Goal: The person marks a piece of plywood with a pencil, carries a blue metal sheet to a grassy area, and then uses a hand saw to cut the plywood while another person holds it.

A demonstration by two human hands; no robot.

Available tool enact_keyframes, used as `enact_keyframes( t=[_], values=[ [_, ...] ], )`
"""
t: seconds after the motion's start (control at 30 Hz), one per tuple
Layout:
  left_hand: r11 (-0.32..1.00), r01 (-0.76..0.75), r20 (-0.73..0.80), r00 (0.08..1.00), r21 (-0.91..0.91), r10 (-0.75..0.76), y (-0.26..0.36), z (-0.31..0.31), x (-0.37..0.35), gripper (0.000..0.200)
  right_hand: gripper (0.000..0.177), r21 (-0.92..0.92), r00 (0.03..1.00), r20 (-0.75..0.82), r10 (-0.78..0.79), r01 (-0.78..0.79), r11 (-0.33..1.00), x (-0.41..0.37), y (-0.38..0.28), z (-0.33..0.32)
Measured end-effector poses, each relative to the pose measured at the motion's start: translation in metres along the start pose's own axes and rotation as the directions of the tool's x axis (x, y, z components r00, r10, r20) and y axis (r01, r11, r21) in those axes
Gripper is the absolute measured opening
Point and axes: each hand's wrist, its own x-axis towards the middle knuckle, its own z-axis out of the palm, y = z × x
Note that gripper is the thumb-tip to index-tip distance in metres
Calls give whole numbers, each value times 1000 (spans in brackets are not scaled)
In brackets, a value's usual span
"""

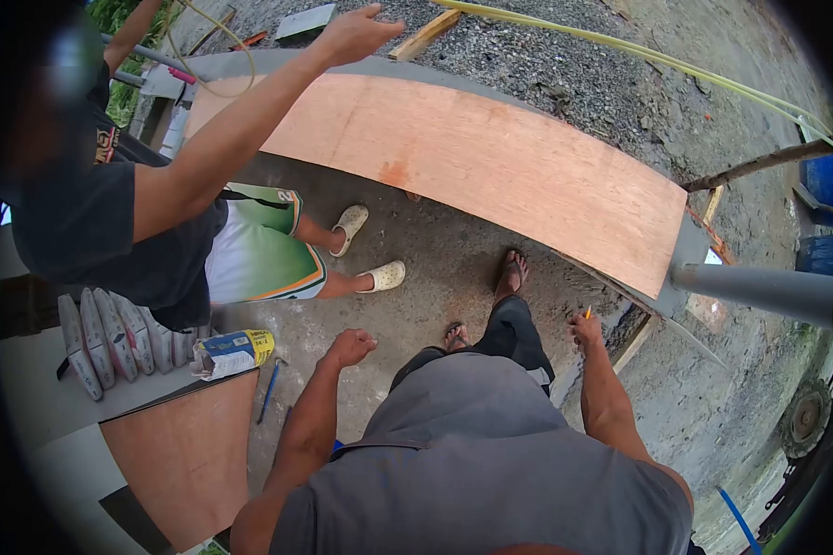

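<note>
My right hand (585,330) is closed around a thin yellow-orange pencil (589,313), its tip poking up past the fingers. It hangs beside my leg, apart from the near right edge of a long plywood sheet (491,153). My left hand (352,348) hangs low over the concrete, its fingers curled, with nothing visible in them. The plywood lies across a raised support, with a reddish smudge left of its middle.
A co-worker's arm (236,134) reaches over the sheet's left part. Another plywood piece (190,453), a blue-handled tool (269,392), a cement bag (234,354) and several stacked packs (111,338) are at left. A grey pipe (754,291) stands right; gravel (565,79) lies behind.
</note>
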Motion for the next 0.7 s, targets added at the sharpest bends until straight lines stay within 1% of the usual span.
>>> enact_keyframes(
  t=[0.07,0.1,0.17,0.2,0.3,0.33,0.43,0.47,0.57,0.6,0.63,0.7],
  values=[
    [1000,-29,0,1000,-9,29,28,-1,8,39,14,-72,1000,-21,20,-22,997,44,-18,4],
    [999,-39,-1,999,-16,39,43,0,9,39,16,58,998,-19,66,-64,996,66,-22,6],
    [998,30,89,996,-52,-25,80,-7,9,39,20,317,989,6,146,-141,938,105,-35,17],
    [995,63,133,990,-72,-53,97,-11,9,39,30,347,971,-83,226,-184,920,113,-48,25],
    [998,27,84,996,-53,-22,128,-17,17,39,44,615,886,-140,443,-273,740,133,-79,50],
    [997,44,75,996,-66,-39,133,-18,20,40,54,661,823,-162,545,-320,679,141,-91,60],
    [999,11,70,998,-53,-8,143,-20,31,39,54,845,938,-24,345,-165,508,149,-96,70],
    [999,18,68,998,-37,-16,145,-20,35,40,49,836,900,4,436,-243,492,165,-91,71],
    [999,36,90,995,20,-38,154,-30,52,42,44,791,891,-50,450,-240,563,197,-62,76],
    [998,43,109,993,41,-47,159,-36,59,42,39,805,892,-123,435,-167,570,185,-76,79],
    [997,50,130,990,61,-57,164,-40,67,42,39,798,892,-118,437,-177,576,174,-91,78],
    [994,33,156,986,104,-49,167,-49,93,43,40,785,888,-112,446,-196,587,164,-95,75]
  ],
)
